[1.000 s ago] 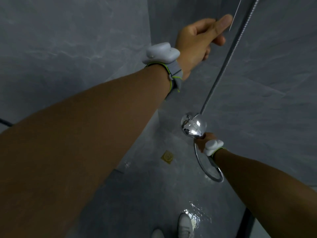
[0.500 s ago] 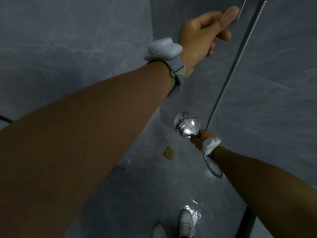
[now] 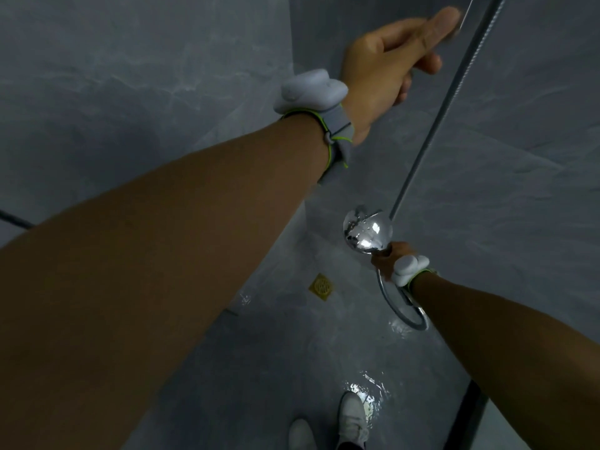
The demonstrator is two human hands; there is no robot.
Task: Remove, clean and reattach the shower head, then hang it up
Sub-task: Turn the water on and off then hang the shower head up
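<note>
The chrome shower head (image 3: pixel 367 235) is low in the shower stall, its shiny back towards me. My right hand (image 3: pixel 384 259) is closed around its handle just below the head. The metal hose (image 3: pixel 448 102) runs from the top right down behind the head, and a loop of hose (image 3: pixel 406 316) hangs under my right wrist. My left hand (image 3: pixel 386 63) is raised high against the wall corner, thumb stretched towards a thin bright line at the top edge, fingers loosely curled with nothing visible in them. What it reaches for is out of frame.
Grey marbled tile walls close in on the left and right. A brass floor drain (image 3: pixel 321 286) sits in the wet floor. My white shoes (image 3: pixel 352 417) stand at the bottom beside a puddle. A dark door frame (image 3: pixel 470 414) is at the lower right.
My left hand has risen and its thumb has reached further towards the top right. The right hand still holds the shower head, which has shifted only slightly.
</note>
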